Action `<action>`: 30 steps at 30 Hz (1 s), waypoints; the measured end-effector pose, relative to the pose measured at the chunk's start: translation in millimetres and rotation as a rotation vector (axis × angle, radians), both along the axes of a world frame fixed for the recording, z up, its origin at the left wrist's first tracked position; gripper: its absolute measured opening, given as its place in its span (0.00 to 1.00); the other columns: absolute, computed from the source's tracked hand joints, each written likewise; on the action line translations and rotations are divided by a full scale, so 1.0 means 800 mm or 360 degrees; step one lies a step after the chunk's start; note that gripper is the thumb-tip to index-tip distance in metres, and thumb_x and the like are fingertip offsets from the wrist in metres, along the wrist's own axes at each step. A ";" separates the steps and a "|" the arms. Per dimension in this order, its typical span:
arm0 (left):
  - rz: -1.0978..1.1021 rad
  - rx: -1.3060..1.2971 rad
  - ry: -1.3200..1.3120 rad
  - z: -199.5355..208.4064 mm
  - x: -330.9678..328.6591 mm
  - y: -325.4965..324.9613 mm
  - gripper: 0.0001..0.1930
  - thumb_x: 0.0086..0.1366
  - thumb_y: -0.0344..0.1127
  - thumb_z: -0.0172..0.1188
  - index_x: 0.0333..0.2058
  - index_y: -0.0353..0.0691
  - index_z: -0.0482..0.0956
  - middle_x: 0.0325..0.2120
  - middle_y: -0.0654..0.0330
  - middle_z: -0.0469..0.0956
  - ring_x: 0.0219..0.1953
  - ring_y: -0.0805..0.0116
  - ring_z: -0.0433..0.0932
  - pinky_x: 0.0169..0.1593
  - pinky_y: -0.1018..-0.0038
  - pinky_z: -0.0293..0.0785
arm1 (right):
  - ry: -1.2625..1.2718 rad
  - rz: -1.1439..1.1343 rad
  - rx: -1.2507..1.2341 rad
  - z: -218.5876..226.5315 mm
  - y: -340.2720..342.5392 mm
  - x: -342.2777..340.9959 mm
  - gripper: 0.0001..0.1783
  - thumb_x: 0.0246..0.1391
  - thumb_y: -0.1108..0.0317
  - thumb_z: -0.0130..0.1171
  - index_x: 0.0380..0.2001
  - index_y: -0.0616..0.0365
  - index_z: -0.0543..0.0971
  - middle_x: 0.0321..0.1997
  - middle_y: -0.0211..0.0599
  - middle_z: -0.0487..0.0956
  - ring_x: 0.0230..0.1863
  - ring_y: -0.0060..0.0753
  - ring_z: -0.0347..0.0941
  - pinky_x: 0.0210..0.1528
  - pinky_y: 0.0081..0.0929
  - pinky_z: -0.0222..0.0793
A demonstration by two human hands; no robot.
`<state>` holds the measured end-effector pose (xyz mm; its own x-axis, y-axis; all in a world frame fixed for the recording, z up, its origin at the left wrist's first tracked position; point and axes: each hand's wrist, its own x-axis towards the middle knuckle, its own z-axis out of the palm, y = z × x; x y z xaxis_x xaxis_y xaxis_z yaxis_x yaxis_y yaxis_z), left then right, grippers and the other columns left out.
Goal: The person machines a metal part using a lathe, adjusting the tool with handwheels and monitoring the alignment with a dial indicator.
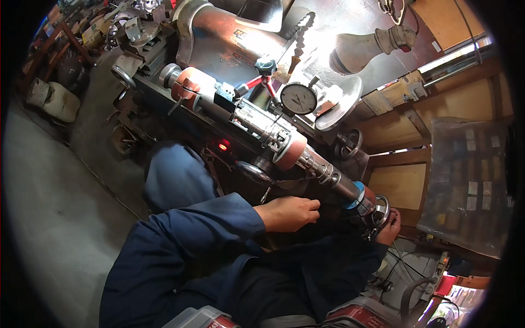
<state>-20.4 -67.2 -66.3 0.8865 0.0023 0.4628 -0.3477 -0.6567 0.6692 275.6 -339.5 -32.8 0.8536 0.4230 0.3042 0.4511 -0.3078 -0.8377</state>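
My right hand (390, 227) curls around the rim of a small chrome handwheel (381, 212) at the right end of a lathe-like machine. Beside that wheel is a tailstock with a blue ring (360, 195) and a steel spindle (344, 186). My left hand (290, 214) hovers apart from the machine, fingers curled in, with nothing showing in them. A small lever (266, 195) and a larger handwheel (255, 171) are nearest to it. Further along, a bright metal workpiece (257, 121) lies in line with the spindle, and a dial gauge (298, 99) stands behind it on a red-armed holder (254, 83).
Behind the machine is a large brown metal housing (229, 34) and a lamp (361, 50). A clear plastic sheet (465, 186) hangs at the right near wooden panels. A red light (222, 146) glows under the bed. Cables (404, 257) lie below my right hand; a whitish jug (60, 102) stands at left.
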 end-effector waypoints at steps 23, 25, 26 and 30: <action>0.0053 -0.0046 0.0110 -0.005 0.005 0.010 0.07 0.60 0.35 0.59 0.30 0.38 0.74 0.31 0.57 0.70 0.32 0.56 0.78 0.34 0.65 0.76 | 0.0263 0.0346 -0.0303 -0.100 -0.046 0.024 0.16 0.63 0.60 0.51 0.43 0.62 0.76 0.41 0.33 0.79 0.40 0.26 0.73 0.44 0.27 0.69; 0.0040 -0.0056 0.0072 -0.004 0.009 0.008 0.07 0.60 0.35 0.59 0.30 0.38 0.74 0.31 0.57 0.70 0.32 0.57 0.78 0.34 0.65 0.76 | 0.0331 0.0298 -0.0297 -0.070 -0.054 0.006 0.18 0.61 0.58 0.53 0.44 0.63 0.77 0.43 0.33 0.79 0.41 0.26 0.73 0.45 0.28 0.69; 0.0056 -0.0052 0.0081 -0.002 0.005 0.010 0.07 0.60 0.35 0.59 0.30 0.38 0.74 0.31 0.57 0.70 0.32 0.57 0.78 0.34 0.65 0.76 | 0.0227 0.0251 -0.0573 -0.073 -0.068 0.012 0.19 0.62 0.57 0.53 0.45 0.63 0.77 0.44 0.33 0.79 0.41 0.25 0.73 0.45 0.27 0.69; 0.0041 -0.0009 0.0063 0.000 0.006 0.011 0.08 0.60 0.35 0.59 0.29 0.37 0.73 0.30 0.57 0.70 0.32 0.57 0.78 0.34 0.65 0.76 | 0.0422 0.0296 -0.0350 -0.065 -0.085 -0.001 0.21 0.63 0.55 0.54 0.48 0.63 0.76 0.44 0.32 0.79 0.40 0.23 0.73 0.44 0.24 0.68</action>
<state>-15.7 -58.0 -66.3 0.9037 0.0275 0.4273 -0.3040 -0.6614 0.6857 275.2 -407.6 -84.8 0.7931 0.6083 -0.0315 0.2929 -0.4262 -0.8559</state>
